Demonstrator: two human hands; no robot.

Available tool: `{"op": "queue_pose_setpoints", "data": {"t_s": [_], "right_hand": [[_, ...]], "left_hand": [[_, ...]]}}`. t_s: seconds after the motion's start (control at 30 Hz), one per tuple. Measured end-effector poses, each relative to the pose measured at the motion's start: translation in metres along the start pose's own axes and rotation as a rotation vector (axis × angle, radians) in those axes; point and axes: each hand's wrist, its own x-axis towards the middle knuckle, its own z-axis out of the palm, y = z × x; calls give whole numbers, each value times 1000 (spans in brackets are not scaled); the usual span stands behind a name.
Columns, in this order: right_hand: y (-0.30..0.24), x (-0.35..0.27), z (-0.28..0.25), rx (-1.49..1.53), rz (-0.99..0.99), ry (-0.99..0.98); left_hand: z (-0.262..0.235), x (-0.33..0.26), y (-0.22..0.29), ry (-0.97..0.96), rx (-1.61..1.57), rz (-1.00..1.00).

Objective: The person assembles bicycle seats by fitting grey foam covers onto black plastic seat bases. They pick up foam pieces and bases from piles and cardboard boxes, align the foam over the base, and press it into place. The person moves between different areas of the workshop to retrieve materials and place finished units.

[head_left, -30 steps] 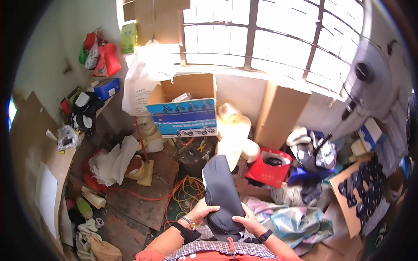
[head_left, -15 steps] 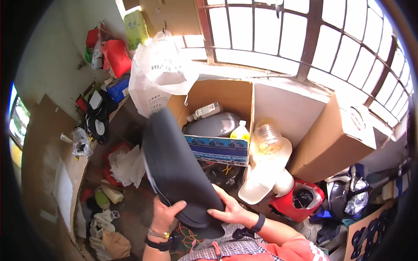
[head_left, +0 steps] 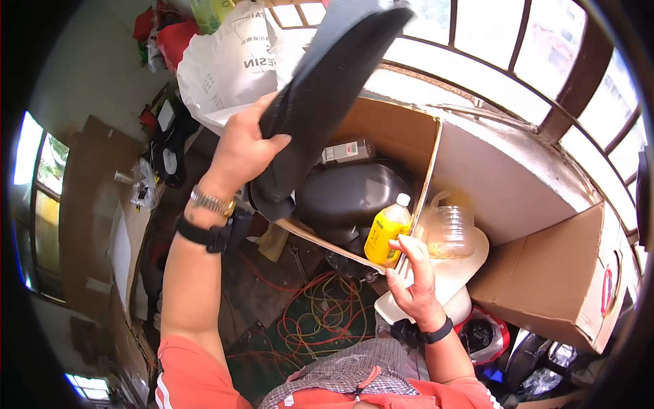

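Note:
My left hand (head_left: 242,146) grips a long black padded piece that looks like a motorcycle seat (head_left: 323,95). It is raised and tilted over the left side of an open cardboard box (head_left: 432,160), its far end smeared by motion. Inside the box lie a rounded glossy black piece (head_left: 354,201), a grey bottle (head_left: 349,151) and a yellow bottle (head_left: 388,232) with a white cap. My right hand (head_left: 417,286) is at the box's near right corner, thumb and forefinger spread. Its fingertips overlap the rim beside the yellow bottle; whether they touch it I cannot tell.
A white plastic bag (head_left: 228,65) hangs behind the box's left side. To the right stand a clear plastic jug (head_left: 451,232) and a closed cardboard carton (head_left: 545,283). Tangled red and yellow cords (head_left: 317,317) lie on the floor. Barred windows line the back.
My left hand has lifted the black seat up and away, over the box. My right hand has let go of it and moved to the box corner. The view has shifted closer to the box.

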Motion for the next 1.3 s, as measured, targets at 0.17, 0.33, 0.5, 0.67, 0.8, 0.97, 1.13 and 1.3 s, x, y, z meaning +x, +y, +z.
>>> {"op": "queue_pose_setpoints", "data": {"t_s": [0.17,0.33,0.5,0.67,0.8,0.97,1.13,1.3], "right_hand": [[5,7,1,-107,-7,-84],[13,7,4,-113,6,-139],[20,2,6,-153,-23,-182],[22,5,7,-204,-71,-197],[23,6,6,-220,-101,-216],[27,8,8,-266,-124,-210],[13,7,20,-351,-88,-192],[-59,1,46,-425,-310,123]], "left_hand": [[44,29,-43,-258,243,29],[64,28,-85,-475,330,-43],[80,33,-110,-630,421,10],[117,48,-135,-860,289,-38],[150,46,-185,-590,276,-309],[128,46,-177,-338,108,-260],[39,-45,-128,-224,-195,-309],[-50,-242,-129,311,-30,-463]]}}
